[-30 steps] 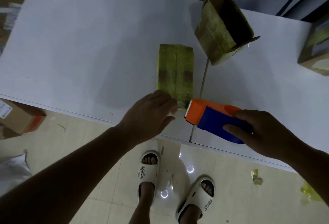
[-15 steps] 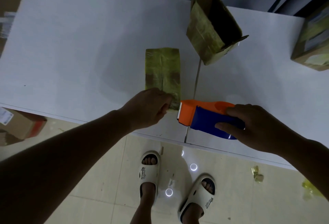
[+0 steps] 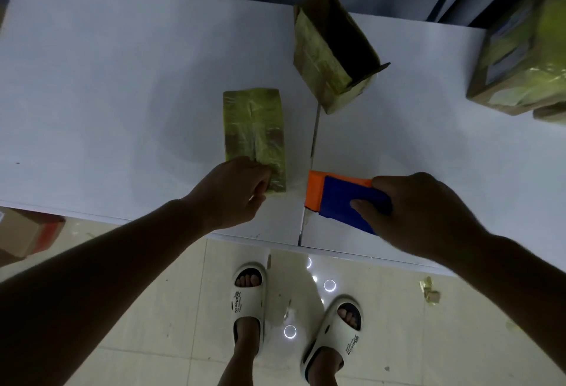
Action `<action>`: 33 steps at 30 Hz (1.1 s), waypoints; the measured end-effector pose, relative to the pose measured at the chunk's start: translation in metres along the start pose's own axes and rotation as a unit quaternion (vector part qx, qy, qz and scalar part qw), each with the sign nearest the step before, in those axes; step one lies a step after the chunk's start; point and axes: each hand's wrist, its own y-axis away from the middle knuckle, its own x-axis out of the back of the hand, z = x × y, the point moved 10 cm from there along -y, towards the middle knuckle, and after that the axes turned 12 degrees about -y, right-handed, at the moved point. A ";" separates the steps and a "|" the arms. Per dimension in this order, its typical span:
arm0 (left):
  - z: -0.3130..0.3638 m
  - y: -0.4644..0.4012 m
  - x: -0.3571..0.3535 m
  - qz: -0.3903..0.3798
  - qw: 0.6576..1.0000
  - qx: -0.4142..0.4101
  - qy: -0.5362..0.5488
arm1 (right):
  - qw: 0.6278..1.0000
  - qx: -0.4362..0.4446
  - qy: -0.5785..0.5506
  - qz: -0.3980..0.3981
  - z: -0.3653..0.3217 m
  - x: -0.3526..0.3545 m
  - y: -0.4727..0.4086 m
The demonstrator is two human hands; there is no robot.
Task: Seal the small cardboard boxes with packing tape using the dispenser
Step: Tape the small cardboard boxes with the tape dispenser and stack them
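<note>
1. Left hand point(image 3: 232, 198) has its fingers curled at the near end of the small taped box point(image 3: 254, 137), pinching its corner. The box lies flat on the white surface point(image 3: 107, 94), close to the near edge.
2. Right hand point(image 3: 425, 211) is wrapped round the blue-and-orange tape dispenser point(image 3: 337, 201), just beside the box, its nose pointing towards it.
3. That box looks light and stiff, but glossy yellowish tape covers it, so it is likely slippery: best pinned at an end or gripped by the edges.
4. The dispenser looks like rigid plastic; the body gives a sure hold, well clear of the nose.
5. An open box point(image 3: 333, 51) stands tilted further back, another wrapped parcel point(image 3: 517, 57) far right.
6. Dim room, tiled floor point(image 3: 153, 309) below with tape scraps point(image 3: 430, 290).
</note>
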 end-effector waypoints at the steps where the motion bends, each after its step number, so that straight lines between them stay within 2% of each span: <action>1: 0.000 0.000 0.000 0.001 1.000 0.003 0.002 | 0.999 -0.006 0.034 0.012 -0.013 0.001 -0.001; 6: -0.001 -0.002 -0.005 -0.005 1.000 0.008 -0.003 | 0.990 -0.008 0.135 0.026 -0.078 -0.003 -0.030; 9: -0.004 -0.006 -0.008 -0.020 1.000 0.011 -0.004 | 0.989 0.007 0.144 0.041 -0.112 -0.010 -0.046; 13: -0.006 -0.001 -0.012 -0.031 0.999 0.018 0.008 | 0.968 -0.048 0.243 -0.027 -0.081 -0.016 -0.042; 16: -0.007 -0.003 -0.007 -0.014 1.000 0.021 0.005 | 0.969 -0.057 0.223 0.083 -0.077 0.011 -0.034; 20: -0.003 -0.001 -0.011 -0.054 0.998 0.016 0.017 | 0.973 -0.070 0.195 0.101 -0.079 0.009 -0.027; 23: -0.003 0.003 -0.012 -0.087 0.996 0.010 -0.016 | 0.971 -0.100 0.174 0.129 -0.062 0.012 -0.018; 26: 0.005 0.006 0.000 -0.040 0.997 0.010 -0.062 | 0.976 -0.118 0.121 0.137 -0.052 0.007 -0.002; 30: 0.027 0.006 0.025 0.100 0.991 0.019 -0.085 | 0.973 -0.149 0.080 0.158 -0.039 0.008 0.017; 33: 0.035 -0.006 0.021 0.126 0.987 0.040 -0.096 | 0.974 -0.150 0.040 0.167 -0.038 0.004 0.024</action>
